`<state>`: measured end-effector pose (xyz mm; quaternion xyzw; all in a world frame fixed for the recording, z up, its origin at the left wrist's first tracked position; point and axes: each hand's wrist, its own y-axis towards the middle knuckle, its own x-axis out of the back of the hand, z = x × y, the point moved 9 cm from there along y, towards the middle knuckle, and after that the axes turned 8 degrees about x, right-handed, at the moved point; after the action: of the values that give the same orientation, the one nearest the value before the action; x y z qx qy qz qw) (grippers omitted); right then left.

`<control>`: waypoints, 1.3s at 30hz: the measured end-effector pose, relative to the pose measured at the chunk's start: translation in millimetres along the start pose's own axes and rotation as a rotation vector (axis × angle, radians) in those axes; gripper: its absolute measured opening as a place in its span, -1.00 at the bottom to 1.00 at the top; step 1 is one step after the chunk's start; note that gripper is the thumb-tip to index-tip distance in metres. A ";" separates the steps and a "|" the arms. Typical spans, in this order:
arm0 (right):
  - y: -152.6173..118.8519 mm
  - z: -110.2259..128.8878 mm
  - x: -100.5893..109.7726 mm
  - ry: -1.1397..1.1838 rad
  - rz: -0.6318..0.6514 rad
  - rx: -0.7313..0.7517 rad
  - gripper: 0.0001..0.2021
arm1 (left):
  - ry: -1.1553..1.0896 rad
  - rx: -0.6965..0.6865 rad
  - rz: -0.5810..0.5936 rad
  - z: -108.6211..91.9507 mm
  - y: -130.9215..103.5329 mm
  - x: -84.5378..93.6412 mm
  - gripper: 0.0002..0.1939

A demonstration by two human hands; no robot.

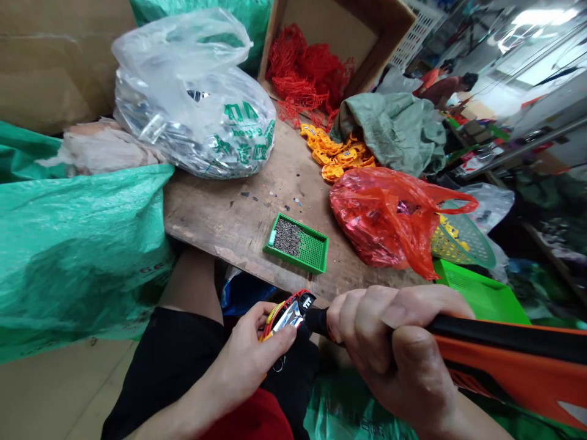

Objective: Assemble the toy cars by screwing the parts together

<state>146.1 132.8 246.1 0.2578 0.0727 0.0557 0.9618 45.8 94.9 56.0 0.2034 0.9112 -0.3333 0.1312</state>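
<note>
My left hand [245,348] is closed around a small plastic toy piece [288,313] in red, yellow and black with a shiny silver middle. Wrapped in the fingers of my right hand [394,342] is an orange and black electric screwdriver [513,351]. The tool's black nose points left and meets the toy piece at its right side; the very tip cannot be made out. Just beyond my hands, at the table's near edge, sits a green tray [315,269] with small metal screws [287,237] heaped in its left half.
A filled clear plastic bag [192,116] and a red bag [376,220] stand on the wooden table [211,214]. Orange plastic parts [339,153] lie behind, near a box of red pieces [312,67]. Green sacks [82,244] crowd the left. Two people work far right.
</note>
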 end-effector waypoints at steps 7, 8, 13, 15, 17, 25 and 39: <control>-2.3 -4.4 0.4 0.007 0.030 -0.040 -0.85 | 0.019 0.003 0.000 -2.8 -0.1 0.3 -0.48; -2.6 -5.2 0.3 0.014 0.033 -0.042 -0.84 | 0.019 0.004 0.003 -2.6 0.0 0.2 -0.48; -2.8 -8.9 0.0 0.022 0.031 -0.058 -0.84 | 0.026 0.007 -0.001 -2.5 0.7 0.3 -0.50; -2.3 -9.9 -0.2 0.010 0.037 -0.064 -0.83 | 0.028 0.003 -0.009 -4.2 0.6 -0.1 -0.51; -1.9 -10.7 -0.1 0.010 0.041 -0.066 -0.83 | 0.029 0.006 -0.019 -5.7 -0.1 -0.8 -0.53; -2.3 -15.1 3.7 0.034 -0.027 -0.117 -0.74 | 0.058 0.001 -0.085 -3.6 -2.9 0.2 -0.56; -3.8 -20.0 4.3 0.005 -0.075 -0.141 -0.70 | 0.133 0.017 -0.153 -1.1 -4.0 -0.9 -0.57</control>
<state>147.2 139.9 226.5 0.1867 0.0805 0.0252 0.9788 44.7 92.6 59.4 0.1561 0.9279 -0.3357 0.0432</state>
